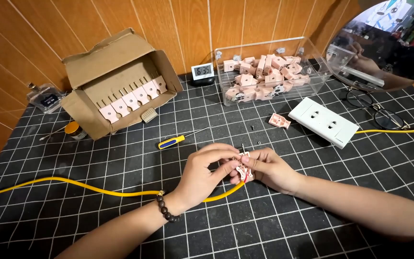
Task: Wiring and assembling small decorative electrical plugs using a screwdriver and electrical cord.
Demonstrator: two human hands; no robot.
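On the black grid mat [120,158], both hands, left hand [206,175] and right hand [269,169], pinch a pink plug [243,169] at centre; an open cardboard box [116,79] sits upper left.

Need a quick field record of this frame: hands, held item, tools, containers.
left hand: pinches small pink plug
right hand: grips the same plug
cable: yellow cable runs left from the plug
tool: screwdriver, lying apart on the grid mat
containers: cardboard box with pink parts; clear bin of pink plugs
other: white socket strip, loose pink plug
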